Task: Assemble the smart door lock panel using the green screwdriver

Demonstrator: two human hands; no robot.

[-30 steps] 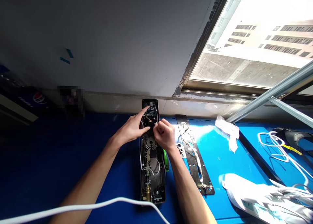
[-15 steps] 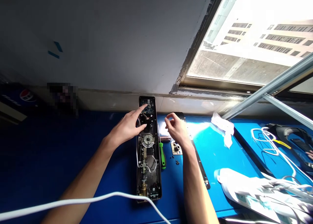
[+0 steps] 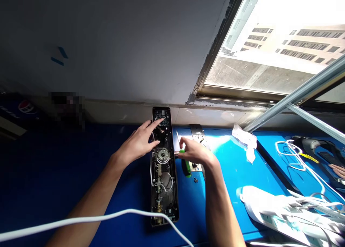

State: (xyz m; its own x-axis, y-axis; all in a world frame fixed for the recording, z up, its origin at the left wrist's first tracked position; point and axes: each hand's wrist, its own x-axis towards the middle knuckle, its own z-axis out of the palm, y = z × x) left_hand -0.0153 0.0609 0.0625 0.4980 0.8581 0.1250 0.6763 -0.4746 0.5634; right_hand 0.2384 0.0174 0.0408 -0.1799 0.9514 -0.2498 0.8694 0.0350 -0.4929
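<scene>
A long black door-lock housing (image 3: 163,178), its inside facing up, lies lengthwise before me with its mechanism and a green circuit board (image 3: 161,119) showing. My left hand (image 3: 138,141) rests over its upper left edge, fingers stretched out; the index finger reaches to the board and the thumb lies lower down. To the right of the housing, my right hand (image 3: 195,150) has its fingers closed on a screwdriver (image 3: 186,169) with a green and black handle. The screwdriver's shaft points away from me. A square metal plate (image 3: 198,167) is partly hidden behind my right wrist.
Small dark screws (image 3: 196,180) lie right of the housing. A long black cover panel (image 3: 198,132) lies partly under my right arm. A white cable (image 3: 129,211) crosses in front. Farther right are a plastic bag (image 3: 245,136), white equipment (image 3: 283,211) and another person's hand (image 3: 338,170).
My right hand has come down from above the table and closed on the screwdriver, which has shifted and tilted slightly to the right. My left hand stays nearly in place.
</scene>
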